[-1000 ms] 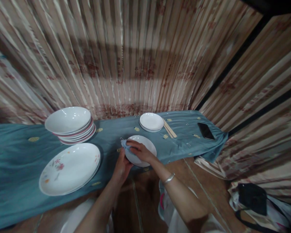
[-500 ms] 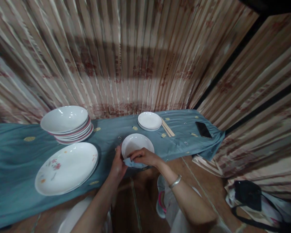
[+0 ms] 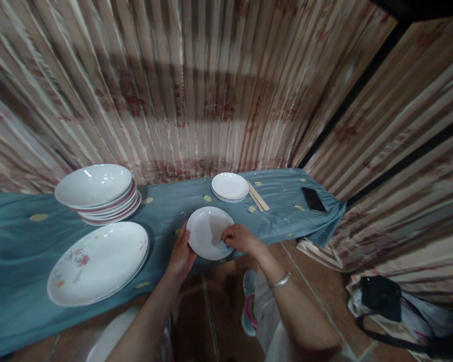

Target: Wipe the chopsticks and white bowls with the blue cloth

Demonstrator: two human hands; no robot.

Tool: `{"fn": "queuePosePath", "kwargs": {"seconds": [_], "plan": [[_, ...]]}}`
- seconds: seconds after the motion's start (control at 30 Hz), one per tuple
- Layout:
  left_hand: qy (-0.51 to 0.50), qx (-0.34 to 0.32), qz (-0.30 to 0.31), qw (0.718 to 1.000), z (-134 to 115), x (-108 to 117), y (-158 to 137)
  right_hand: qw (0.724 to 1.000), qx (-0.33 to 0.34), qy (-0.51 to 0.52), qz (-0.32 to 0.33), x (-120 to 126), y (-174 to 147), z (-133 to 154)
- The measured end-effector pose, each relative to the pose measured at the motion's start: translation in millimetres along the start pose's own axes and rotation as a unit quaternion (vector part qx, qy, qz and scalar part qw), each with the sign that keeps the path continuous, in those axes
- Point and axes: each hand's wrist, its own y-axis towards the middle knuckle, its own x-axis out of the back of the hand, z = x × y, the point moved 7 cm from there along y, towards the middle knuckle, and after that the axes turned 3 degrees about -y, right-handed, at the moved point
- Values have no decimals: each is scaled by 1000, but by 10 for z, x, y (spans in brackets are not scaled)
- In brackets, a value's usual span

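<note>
A small white plate (image 3: 206,226) is tilted toward me at the front edge of the cloth-covered table. My left hand (image 3: 181,251) grips its left rim, thumb on the upper side. My right hand (image 3: 240,238) is closed at the plate's right rim, fingers bunched over a light blue cloth (image 3: 226,246), of which only a little shows beneath them. Behind the plate sits a short stack of small white plates (image 3: 231,186), with several wooden chopsticks (image 3: 258,196) lying beside it.
At left, a stack of white bowls (image 3: 94,186) stands behind large flowered oval platters (image 3: 98,266). A black phone (image 3: 313,199) lies toward the right end of the blue tablecloth (image 3: 166,201). Pleated curtains (image 3: 196,90) hang behind; a black bag (image 3: 381,296) is at lower right.
My right hand has slid with the blue cloth from the plate's near left part to its right rim. My left hand still holds the left rim. The view has shifted slightly.
</note>
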Motion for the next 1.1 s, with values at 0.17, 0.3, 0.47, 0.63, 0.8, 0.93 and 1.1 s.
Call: {"fn": "queuePosePath", "kwargs": {"seconds": [0.17, 0.3, 0.47, 0.63, 0.8, 0.93, 1.1], "plan": [[10, 21, -7, 1000, 19, 24, -15, 994, -56, -75, -58, 76, 34, -64], [10, 27, -20, 999, 42, 66, -10, 989, -54, -83, -114, 93, 99, -44], [12, 28, -22, 999, 48, 70, -18, 985, 23, -35, -165, 32, 221, 71], [2, 38, -18, 999, 59, 61, -32, 986, 54, -4, -158, -136, 387, 163], [-6, 39, 3, 999, 82, 81, -18, 985, 99, 57, -129, -335, 485, 322], [-26, 45, -4, 999, 99, 85, -2, 980, 131, 100, -107, -382, 455, 485], [-63, 43, -12, 997, 99, 42, 25, 972, 150, 166, -74, -311, 315, 613]]}}
